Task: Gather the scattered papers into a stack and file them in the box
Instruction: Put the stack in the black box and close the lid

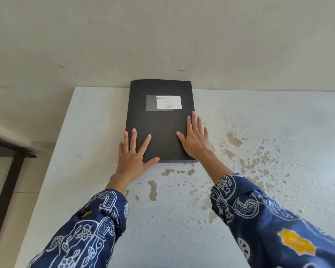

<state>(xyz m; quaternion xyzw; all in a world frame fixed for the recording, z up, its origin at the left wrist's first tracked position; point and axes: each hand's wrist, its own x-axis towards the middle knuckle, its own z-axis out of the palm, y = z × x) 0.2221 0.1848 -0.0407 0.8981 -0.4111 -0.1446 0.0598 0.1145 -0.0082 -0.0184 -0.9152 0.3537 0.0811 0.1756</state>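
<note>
A single head-worn wide-angle camera looks forward and steeply down from above the near edge of the worn, pale painted table (259, 117), facing its far edge and the plain off-white wall (162, 35) behind it. It sits close; the table's left edge runs diagonally through the frame.

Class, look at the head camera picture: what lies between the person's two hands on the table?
Only the bare black cover of the closed folder lies between the left hand and the right hand. Both rest flat on it, as the head view shows.
</note>
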